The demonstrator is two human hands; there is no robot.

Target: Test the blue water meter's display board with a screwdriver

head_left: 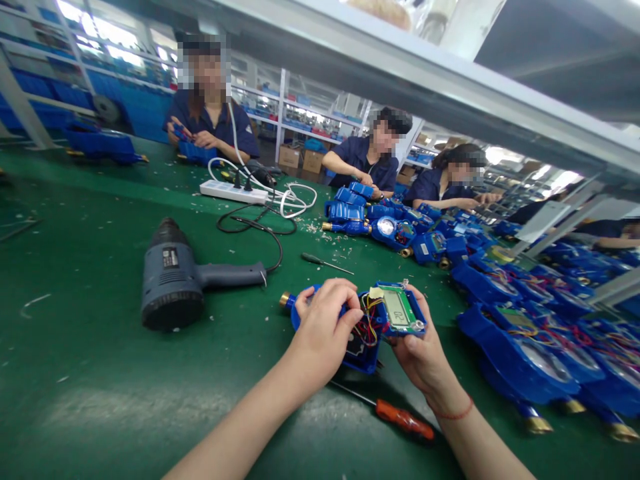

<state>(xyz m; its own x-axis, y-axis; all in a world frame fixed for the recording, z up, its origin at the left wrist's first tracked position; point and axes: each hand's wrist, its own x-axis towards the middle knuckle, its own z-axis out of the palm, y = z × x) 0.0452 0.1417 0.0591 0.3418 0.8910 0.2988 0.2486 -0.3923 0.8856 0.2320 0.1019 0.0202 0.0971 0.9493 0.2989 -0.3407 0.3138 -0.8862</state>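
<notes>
Green desk (80,320): left hand (320,327) wrapped round blue water meter (363,360); right hand (420,353) pinching display circuit board (397,308). Heat gun (175,277) at 9 o'clock; red-handled screwdriver (403,420) at 5 o'clock.

Factory workshop, green workbench (75,320), heaped blue water meters (515,353); shelving (305,120) behind

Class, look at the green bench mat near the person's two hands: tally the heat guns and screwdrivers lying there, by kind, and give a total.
Heat gun: 1
Red-handled screwdriver: 1
Dark-handled screwdriver: 1
Total: 3
</notes>
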